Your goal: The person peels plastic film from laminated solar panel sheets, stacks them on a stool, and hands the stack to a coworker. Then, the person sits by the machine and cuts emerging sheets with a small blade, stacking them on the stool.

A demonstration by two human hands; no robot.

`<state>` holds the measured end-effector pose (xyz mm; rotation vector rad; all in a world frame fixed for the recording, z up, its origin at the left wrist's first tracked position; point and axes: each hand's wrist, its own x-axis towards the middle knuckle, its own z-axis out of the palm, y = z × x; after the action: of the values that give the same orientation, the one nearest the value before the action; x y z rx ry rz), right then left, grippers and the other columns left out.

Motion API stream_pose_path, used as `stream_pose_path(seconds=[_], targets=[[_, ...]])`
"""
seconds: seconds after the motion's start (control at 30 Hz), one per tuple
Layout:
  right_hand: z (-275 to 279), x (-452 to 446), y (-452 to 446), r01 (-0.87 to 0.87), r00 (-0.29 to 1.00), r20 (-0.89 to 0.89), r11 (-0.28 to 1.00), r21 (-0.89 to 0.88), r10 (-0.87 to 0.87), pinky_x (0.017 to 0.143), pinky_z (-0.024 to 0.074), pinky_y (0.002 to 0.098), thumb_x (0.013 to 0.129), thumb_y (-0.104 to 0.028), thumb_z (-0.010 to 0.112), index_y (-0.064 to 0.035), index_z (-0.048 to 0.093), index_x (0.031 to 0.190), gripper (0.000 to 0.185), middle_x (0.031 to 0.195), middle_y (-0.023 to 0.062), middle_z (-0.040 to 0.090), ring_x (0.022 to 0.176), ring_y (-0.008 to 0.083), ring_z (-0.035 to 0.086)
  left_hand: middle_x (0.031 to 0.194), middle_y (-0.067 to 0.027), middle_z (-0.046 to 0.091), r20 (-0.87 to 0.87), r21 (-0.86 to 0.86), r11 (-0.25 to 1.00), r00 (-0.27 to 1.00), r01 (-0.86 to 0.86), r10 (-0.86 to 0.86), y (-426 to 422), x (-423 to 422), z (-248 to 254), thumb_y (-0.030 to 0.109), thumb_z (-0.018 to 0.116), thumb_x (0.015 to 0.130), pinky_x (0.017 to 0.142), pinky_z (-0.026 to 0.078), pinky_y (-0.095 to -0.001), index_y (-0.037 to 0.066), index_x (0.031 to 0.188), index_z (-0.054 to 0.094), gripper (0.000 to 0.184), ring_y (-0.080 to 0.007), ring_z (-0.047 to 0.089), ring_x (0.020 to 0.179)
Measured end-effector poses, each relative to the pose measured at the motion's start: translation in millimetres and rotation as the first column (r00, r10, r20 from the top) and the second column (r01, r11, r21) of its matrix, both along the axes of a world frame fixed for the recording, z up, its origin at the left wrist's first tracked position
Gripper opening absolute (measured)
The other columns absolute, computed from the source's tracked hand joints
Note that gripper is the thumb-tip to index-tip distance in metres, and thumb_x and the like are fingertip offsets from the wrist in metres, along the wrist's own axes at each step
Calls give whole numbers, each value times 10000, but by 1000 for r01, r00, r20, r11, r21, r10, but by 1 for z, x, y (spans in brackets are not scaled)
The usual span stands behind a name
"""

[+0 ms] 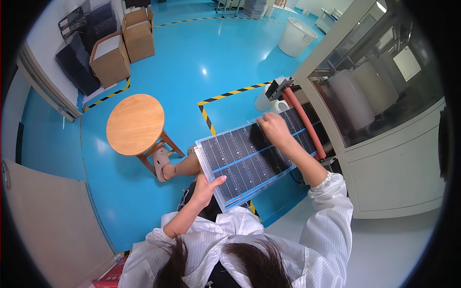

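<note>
A dark sheet [240,161] printed with rows of fine white marks and blue stripes lies across my lap, with clear layers showing along its edges. Its far end reaches a red roller [307,122] on the machine. My left hand [205,190] grips the near left edge, thumb on top and its other fingers mostly hidden. Over the upper edge, my right hand [274,128] is closed with curled fingers; what they hold, if anything, is hidden. A black patch [259,138] shows on the sheet beside it.
On my right stands a machine cabinet [394,177] with large white rolls [350,98] behind its window. A round wooden stool [136,125] is at front left, near my foot. Cardboard boxes [110,60] and a white bin [296,37] stand farther off. Striped tape marks the blue floor.
</note>
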<state>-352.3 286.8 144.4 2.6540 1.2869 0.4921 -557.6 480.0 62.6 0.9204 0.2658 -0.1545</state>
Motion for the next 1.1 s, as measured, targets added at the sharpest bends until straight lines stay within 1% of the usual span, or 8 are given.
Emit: stream_pose_path(seconds=[0.1,0.23,0.3,0.43,0.5,0.7,0.83,1.1], targets=[[-7,36,-49,82,987,141,997,-12,-79,748,468,360,707,-55,530,-19,606,835,153,796,109,577,835,246,574,997,-71,582,-1,14,1000,1000,-5,5,7,-4,1,21,624,764,812,427,-290,-30,1081,532,334,-150,553,902],[15,34,-70,300,937,157,950,88,-311,641,493,395,738,-54,516,-16,592,785,97,801,152,602,749,306,614,999,-67,585,-16,-41,998,999,-51,51,15,-10,13,54,641,771,806,425,-276,-28,1062,536,320,-137,551,902],[20,12,-62,602,799,-107,790,119,-592,589,492,431,758,-56,509,-8,582,808,101,746,180,611,673,354,614,1005,-73,584,-45,-69,996,997,-64,61,17,-8,18,80,650,773,799,431,-283,-25,1065,533,332,-146,558,897],[-14,-26,-40,528,829,-499,646,551,-253,680,491,355,805,-23,523,-13,574,1058,258,822,217,622,806,337,620,1051,-86,546,-74,-116,993,997,-28,19,23,-6,24,66,629,756,831,428,-325,-11,1134,468,418,-194,539,960],[-32,-36,-29,483,864,-449,629,609,-229,617,464,425,806,-75,537,-66,579,1042,240,695,212,595,702,364,600,1037,-85,547,-66,-97,994,997,-45,39,24,-8,29,52,621,751,825,432,-323,-6,1134,467,417,-190,540,955],[-43,-40,-13,591,783,-547,629,504,-298,610,469,431,818,-93,523,-72,591,1028,222,710,191,608,676,358,599,1021,-94,551,-56,-52,998,998,-43,40,31,-10,33,43,617,742,815,444,-308,-16,1135,455,429,-193,552,939],[-54,-33,-4,475,872,-382,718,509,-306,621,472,428,801,-73,527,-75,608,1022,236,728,191,609,670,347,599,1027,-104,552,-59,-27,998,997,-58,56,31,-11,36,40,620,737,818,446,-309,-28,1139,445,443,-199,556,936],[-37,-94,-29,557,770,-456,819,139,-446,601,479,453,779,-44,490,-74,616,999,255,720,194,607,658,366,595,999,-105,576,-78,26,994,991,-103,104,37,-22,36,33,621,737,801,449,-296,-39,1096,484,391,-184,574,896]])
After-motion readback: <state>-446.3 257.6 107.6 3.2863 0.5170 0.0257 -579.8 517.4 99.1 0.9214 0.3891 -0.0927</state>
